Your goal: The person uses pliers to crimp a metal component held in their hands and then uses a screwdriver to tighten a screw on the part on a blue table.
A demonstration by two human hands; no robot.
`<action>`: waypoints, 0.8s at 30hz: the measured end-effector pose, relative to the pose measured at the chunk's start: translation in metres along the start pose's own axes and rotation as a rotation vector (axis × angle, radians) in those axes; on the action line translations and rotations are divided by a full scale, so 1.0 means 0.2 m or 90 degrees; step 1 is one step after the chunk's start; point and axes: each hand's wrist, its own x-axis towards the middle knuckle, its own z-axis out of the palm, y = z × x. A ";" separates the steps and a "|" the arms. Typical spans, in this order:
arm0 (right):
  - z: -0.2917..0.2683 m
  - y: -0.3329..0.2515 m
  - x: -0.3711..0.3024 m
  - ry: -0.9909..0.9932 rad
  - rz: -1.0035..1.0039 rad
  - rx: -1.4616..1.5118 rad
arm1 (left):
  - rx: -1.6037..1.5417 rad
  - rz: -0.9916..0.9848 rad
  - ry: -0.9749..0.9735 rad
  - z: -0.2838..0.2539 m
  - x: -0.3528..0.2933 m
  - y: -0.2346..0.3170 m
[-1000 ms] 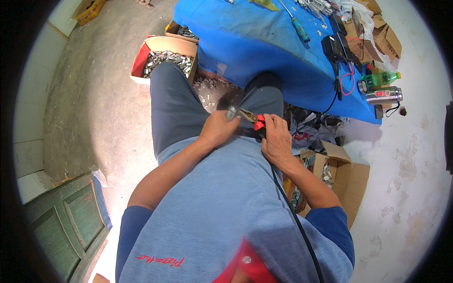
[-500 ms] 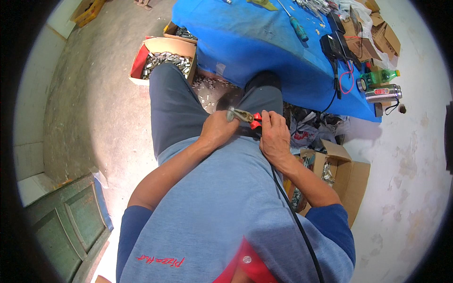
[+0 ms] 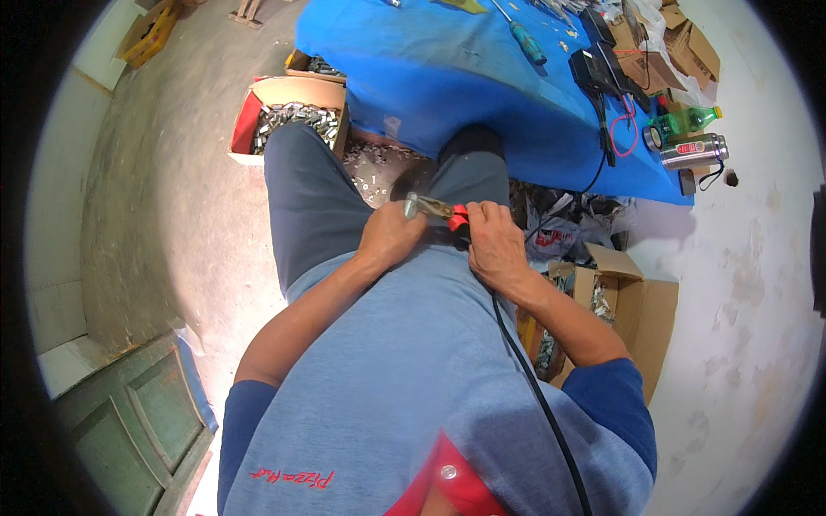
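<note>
My left hand (image 3: 392, 236) is closed around a small silvery metal part (image 3: 411, 205), whose end sticks up past the fingers. In my right hand (image 3: 497, 248) are red-handled pliers (image 3: 459, 217), held above my lap with the jaws toward the left. The jaws meet the metal part; whether they grip it or only touch it, I cannot tell. Parts of the handles are hidden by my right fingers.
Beyond my knees is a table with a blue cover (image 3: 413, 95), bearing a screwdriver (image 3: 527, 43), a green bottle (image 3: 693, 118) and a steel flask (image 3: 695, 151). An open box (image 3: 249, 153) of metal pieces stands left; another cardboard box (image 3: 647, 322) stands right.
The metal part in my left hand has turned a little more upright, and the pliers have shifted slightly with it. Both hands keep their hold. The whole view has shifted a little.
</note>
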 end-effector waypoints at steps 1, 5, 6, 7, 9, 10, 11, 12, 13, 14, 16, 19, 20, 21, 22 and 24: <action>0.00 0.00 0.00 -0.017 0.012 0.004 | -0.003 0.002 -0.014 -0.01 0.00 0.02; 0.01 0.01 -0.01 -0.080 0.027 0.029 | -0.007 0.050 -0.053 0.00 -0.03 0.05; 0.02 0.02 -0.02 -0.073 0.029 0.050 | -0.007 0.072 -0.060 0.01 -0.03 0.05; 0.03 0.02 -0.02 -0.066 0.030 0.072 | -0.019 0.051 -0.060 0.01 -0.02 0.04; 0.00 0.05 -0.01 -0.098 0.098 0.199 | -0.100 0.040 -0.076 0.00 -0.01 0.02; -0.01 0.07 0.00 -0.113 0.132 0.263 | -0.141 0.035 -0.084 -0.01 -0.01 0.01; -0.05 0.09 0.02 -0.182 0.154 0.300 | -0.171 0.013 -0.096 -0.01 -0.01 0.01; -0.11 0.09 0.05 -0.250 0.176 0.335 | -0.201 -0.008 -0.107 -0.02 -0.02 0.02; -0.14 0.10 0.06 -0.319 0.198 0.371 | -0.231 -0.029 -0.118 -0.03 -0.02 0.03; -0.14 0.10 0.05 -0.305 0.173 0.363 | -0.250 -0.050 -0.146 -0.05 -0.02 0.04; -0.13 0.11 0.02 -0.279 0.124 0.346 | -0.287 -0.093 -0.203 -0.07 -0.02 0.05; -0.09 0.11 0.02 -0.243 0.094 0.368 | -0.372 -0.099 -0.273 -0.07 -0.02 0.01; -0.08 0.11 0.02 -0.238 0.071 0.376 | -0.389 -0.088 -0.297 -0.07 -0.03 0.01; -0.07 0.12 0.03 -0.234 0.048 0.384 | -0.406 -0.077 -0.320 -0.08 -0.03 0.01; -0.07 0.13 0.03 -0.230 0.025 0.392 | -0.423 -0.065 -0.344 -0.08 -0.03 0.01; -0.10 0.11 0.06 -0.268 0.008 0.405 | -0.436 -0.037 -0.367 -0.08 -0.02 -0.03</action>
